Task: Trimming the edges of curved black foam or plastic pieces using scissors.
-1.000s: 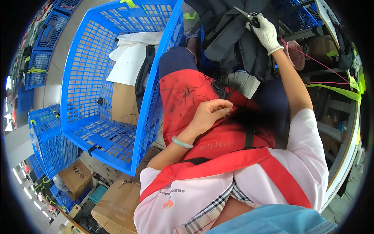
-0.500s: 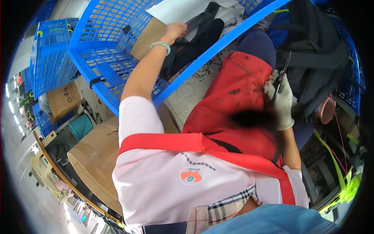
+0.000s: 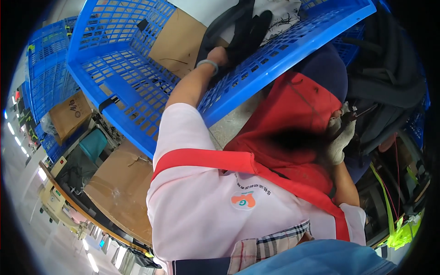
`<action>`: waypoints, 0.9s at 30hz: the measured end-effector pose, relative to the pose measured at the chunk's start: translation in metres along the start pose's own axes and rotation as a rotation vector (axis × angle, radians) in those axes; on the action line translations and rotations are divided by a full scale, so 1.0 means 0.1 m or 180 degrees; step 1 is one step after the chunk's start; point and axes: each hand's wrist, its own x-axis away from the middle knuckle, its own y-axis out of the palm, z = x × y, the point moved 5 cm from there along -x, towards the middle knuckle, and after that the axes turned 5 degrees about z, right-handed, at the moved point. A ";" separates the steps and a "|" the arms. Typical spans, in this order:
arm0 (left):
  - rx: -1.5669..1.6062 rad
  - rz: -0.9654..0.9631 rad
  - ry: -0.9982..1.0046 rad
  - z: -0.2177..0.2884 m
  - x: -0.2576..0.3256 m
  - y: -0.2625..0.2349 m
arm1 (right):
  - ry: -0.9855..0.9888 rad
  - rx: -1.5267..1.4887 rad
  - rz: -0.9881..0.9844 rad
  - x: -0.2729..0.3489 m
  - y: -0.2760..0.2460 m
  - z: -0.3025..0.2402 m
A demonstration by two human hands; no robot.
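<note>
My bare left hand, with a pale bangle at its wrist, reaches into a blue plastic basket. Its fingers are closed on a black fabric piece, which bunches up around them; the fingertips are partly hidden. Beneath the fabric lie a brown cardboard sheet and white sheeting. My right hand, in a whitish glove, rests by the red apron on my lap. It is closed around scissors, whose slim blades point away to the right; their handles are mostly hidden.
A pile of black padded straps or bags lies at the right. Stacked blue baskets and a cardboard box stand at the left. A large cardboard box is beside my left arm. Bright yellow-green strips hang lower right.
My left hand has gone lower and to the right, and the black fabric is now bunched around it. The gloved right hand has turned, its scissors pointing further right. The view has shifted slightly.
</note>
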 end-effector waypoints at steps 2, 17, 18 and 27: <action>0.0229 -0.0725 0.0772 0.04 0.03 -0.17 | 0.0346 -0.0970 -0.0257 0.01 0.16 0.06; 0.5244 0.0736 0.1543 1.29 2.75 -2.22 | -0.1007 0.2787 -0.0418 0.47 1.04 -0.39; 0.5372 0.0986 0.1795 1.44 2.94 -2.20 | -0.0415 0.2087 -0.0386 0.61 1.20 -0.41; 0.6347 0.0062 0.2249 2.46 3.65 -1.47 | -0.0074 0.1132 -0.1184 1.29 1.34 -0.42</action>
